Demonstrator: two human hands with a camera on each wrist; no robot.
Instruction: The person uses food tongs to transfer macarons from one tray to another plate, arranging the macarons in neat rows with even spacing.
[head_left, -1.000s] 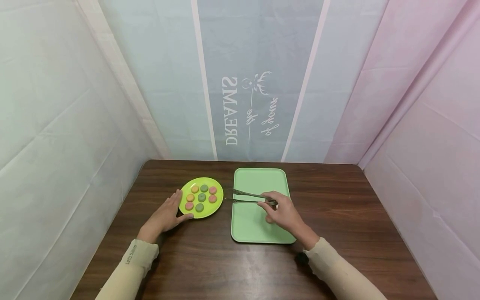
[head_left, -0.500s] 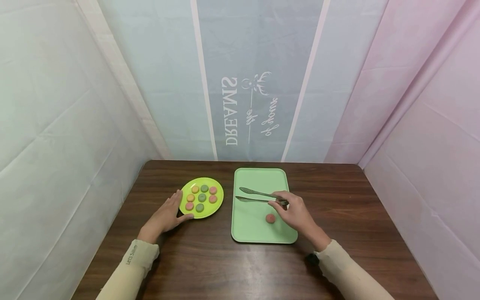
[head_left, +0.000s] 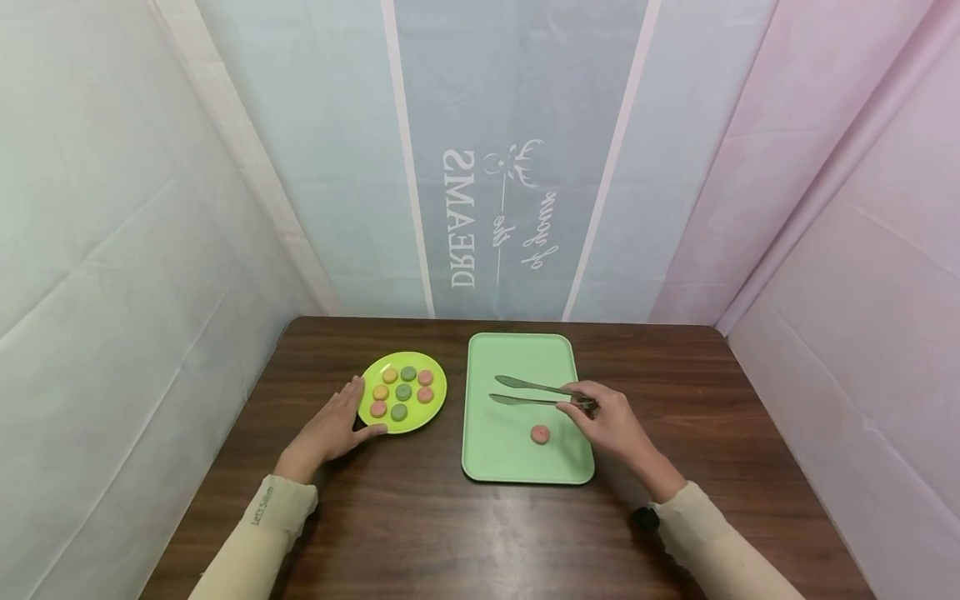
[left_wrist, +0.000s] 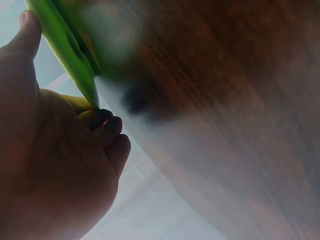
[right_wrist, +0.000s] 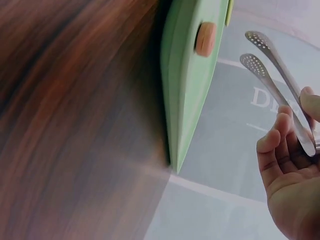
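My left hand (head_left: 330, 429) rests at the left rim of a lime-green plate (head_left: 422, 418), fingers extended along the side and thumb against the front edge. Pink, green and orange macarons (head_left: 403, 392) lie on that plate. My right hand (head_left: 611, 421) holds metal serving tongs (head_left: 525, 384) by the hinge end, thumb and fingers on their arms. The perforated tips (right_wrist: 256, 65) stand apart with nothing between them. One pink macaron (head_left: 540, 434) sits on the pale green tray (head_left: 491, 458), below and apart from the tongs.
Plate and tray stand side by side on a dark wooden table (head_left: 450, 533), a narrow gap between them. A grey-blue curtain (head_left: 517, 100) with white lettering hangs behind the table's far edge. Pale cloth walls (head_left: 885, 350) stand at both sides.
My right hand has drawn the tongs to the right, from the gap beside the plate to over the tray. The pink macaron on the tray has come into full view. The left hand stays put.
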